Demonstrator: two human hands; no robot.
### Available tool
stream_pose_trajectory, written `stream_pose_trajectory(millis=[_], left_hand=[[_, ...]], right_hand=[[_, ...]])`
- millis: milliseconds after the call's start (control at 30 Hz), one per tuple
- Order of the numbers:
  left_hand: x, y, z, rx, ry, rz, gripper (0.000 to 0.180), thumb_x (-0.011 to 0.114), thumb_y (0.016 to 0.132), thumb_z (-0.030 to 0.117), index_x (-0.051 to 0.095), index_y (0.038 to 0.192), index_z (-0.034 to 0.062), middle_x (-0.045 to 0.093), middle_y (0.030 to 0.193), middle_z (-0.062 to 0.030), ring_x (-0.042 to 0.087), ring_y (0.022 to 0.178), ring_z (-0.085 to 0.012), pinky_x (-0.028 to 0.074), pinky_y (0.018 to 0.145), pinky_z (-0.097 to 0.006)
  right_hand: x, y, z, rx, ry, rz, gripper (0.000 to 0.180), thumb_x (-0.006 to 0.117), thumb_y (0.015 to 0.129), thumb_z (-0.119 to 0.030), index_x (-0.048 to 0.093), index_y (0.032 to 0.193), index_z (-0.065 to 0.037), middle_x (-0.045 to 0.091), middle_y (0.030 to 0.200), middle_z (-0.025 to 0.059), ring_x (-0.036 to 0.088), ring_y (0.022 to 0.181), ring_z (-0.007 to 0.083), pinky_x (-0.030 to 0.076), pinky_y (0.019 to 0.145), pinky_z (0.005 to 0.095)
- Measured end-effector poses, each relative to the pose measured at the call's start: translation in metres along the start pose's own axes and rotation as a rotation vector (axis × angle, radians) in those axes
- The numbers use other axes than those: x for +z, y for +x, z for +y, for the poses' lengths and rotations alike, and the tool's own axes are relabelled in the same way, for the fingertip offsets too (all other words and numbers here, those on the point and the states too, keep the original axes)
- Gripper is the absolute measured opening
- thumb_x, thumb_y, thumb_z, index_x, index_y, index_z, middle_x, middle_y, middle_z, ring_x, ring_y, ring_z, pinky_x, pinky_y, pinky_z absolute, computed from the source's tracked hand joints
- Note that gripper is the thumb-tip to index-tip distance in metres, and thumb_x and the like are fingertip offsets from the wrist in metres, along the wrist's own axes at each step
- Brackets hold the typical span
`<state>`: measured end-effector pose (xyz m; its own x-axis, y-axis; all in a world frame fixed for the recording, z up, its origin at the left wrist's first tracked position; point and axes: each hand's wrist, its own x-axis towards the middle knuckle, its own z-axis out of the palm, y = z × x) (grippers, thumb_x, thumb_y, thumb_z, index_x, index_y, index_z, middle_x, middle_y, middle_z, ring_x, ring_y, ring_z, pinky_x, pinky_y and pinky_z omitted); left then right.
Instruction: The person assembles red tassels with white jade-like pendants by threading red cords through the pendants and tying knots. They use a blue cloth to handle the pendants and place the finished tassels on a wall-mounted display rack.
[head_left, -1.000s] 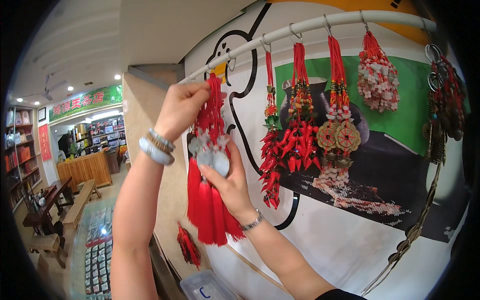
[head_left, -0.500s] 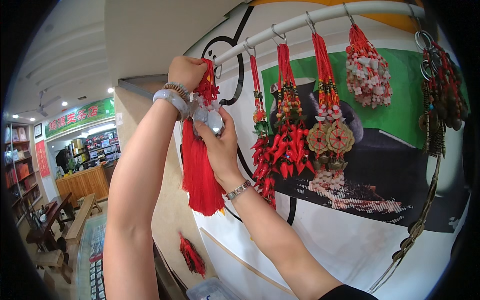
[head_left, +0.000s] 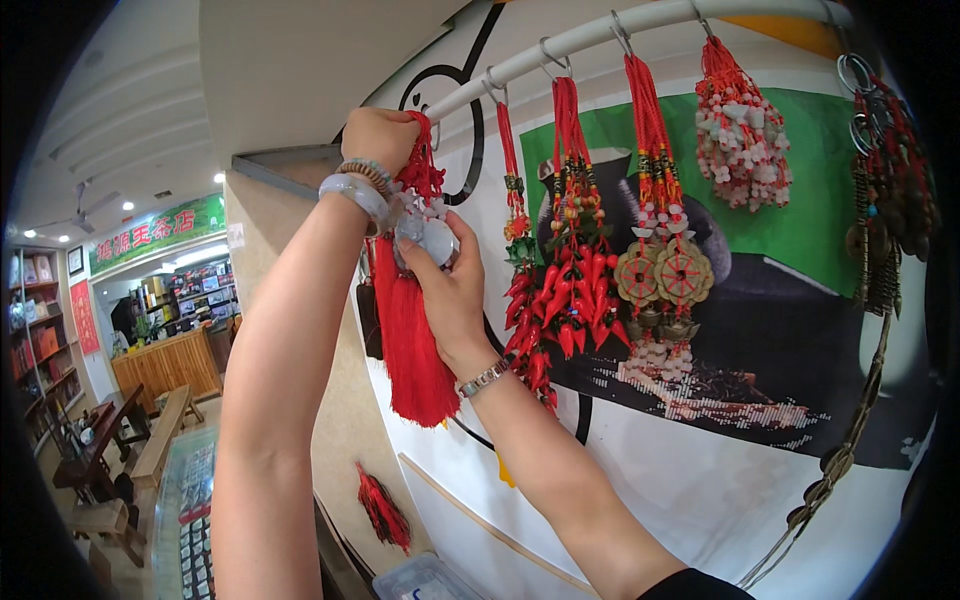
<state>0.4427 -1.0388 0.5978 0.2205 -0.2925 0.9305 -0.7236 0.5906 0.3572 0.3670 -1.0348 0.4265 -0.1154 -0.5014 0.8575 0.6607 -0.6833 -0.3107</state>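
Left hand gripping the red tassel charm had risen to the white rail; right hand steadied its pale pendant.

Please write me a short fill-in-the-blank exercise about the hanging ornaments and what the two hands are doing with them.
1. The left hand, raised to the white rail, grips the top cord of a tasselled ornament whose tassel is ____ in colour.
2. The right hand supports the ornament's pale ____ pendant.
3. The chilli pepper ornament hangs from the rail on a metal ____.

Missing words: red; stone; hook
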Motion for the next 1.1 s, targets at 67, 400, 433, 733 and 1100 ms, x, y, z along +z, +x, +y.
stream_pose_trajectory(millis=[67, 400, 433, 733, 1100], left_hand=[[0.004, -0.001, -0.002, -0.017, -0.007, 0.025, 0.022, 0.071, 0.072, 0.025, 0.077, 0.088, 0.0105, 0.070, 0.075, -0.0130, 0.069, 0.069, -0.0250, 0.054, 0.069, -0.035], [0.000, 0.011, 0.013, -0.150, -0.005, -0.206, 0.028, 0.076, 0.071, 0.024, 0.066, 0.067, -0.0026, 0.060, 0.062, -0.0059, 0.054, 0.052, -0.0135, 0.047, 0.047, -0.030], [-0.002, 0.012, 0.016, -0.143, 0.031, -0.224, 0.030, 0.076, 0.071, 0.025, 0.066, 0.067, -0.0024, 0.060, 0.061, -0.0057, 0.054, 0.052, -0.0137, 0.046, 0.046, -0.030], [-0.004, 0.009, 0.031, -0.172, 0.138, -0.317, 0.029, 0.077, 0.069, 0.027, 0.066, 0.068, 0.0007, 0.060, 0.060, -0.0043, 0.051, 0.047, -0.0129, 0.041, 0.042, -0.028], [-0.006, -0.004, 0.023, -0.269, -0.059, -0.413, 0.019, 0.074, 0.073, 0.019, 0.066, 0.070, 0.0022, 0.060, 0.060, -0.0020, 0.049, 0.046, -0.0078, 0.040, 0.041, -0.022]], right_hand=[[-0.001, -0.002, 0.000, -0.008, 0.012, 0.005, 0.061, 0.066, 0.087, -0.009, 0.033, 0.137, 0.004, 0.057, 0.118, 0.0125, 0.057, 0.103, 0.0147, 0.046, 0.091, 0.0279], [-0.009, -0.003, 0.004, 0.008, -0.016, 0.056, 0.061, 0.067, 0.088, -0.013, 0.033, 0.134, 0.008, 0.053, 0.124, 0.0151, 0.055, 0.109, 0.0173, 0.045, 0.094, 0.0283], [-0.010, -0.003, 0.003, -0.001, -0.011, 0.049, 0.061, 0.067, 0.088, -0.013, 0.033, 0.134, 0.008, 0.053, 0.124, 0.0151, 0.055, 0.109, 0.0171, 0.045, 0.094, 0.0283], [-0.016, -0.006, 0.001, 0.032, -0.036, 0.024, 0.058, 0.065, 0.090, -0.014, 0.034, 0.134, 0.009, 0.053, 0.124, 0.0144, 0.055, 0.110, 0.0167, 0.043, 0.096, 0.0287], [-0.027, -0.025, 0.011, 0.127, -0.006, 0.083, 0.057, 0.062, 0.090, -0.008, 0.034, 0.139, 0.003, 0.056, 0.120, 0.0107, 0.057, 0.104, 0.0146, 0.047, 0.092, 0.0281]])
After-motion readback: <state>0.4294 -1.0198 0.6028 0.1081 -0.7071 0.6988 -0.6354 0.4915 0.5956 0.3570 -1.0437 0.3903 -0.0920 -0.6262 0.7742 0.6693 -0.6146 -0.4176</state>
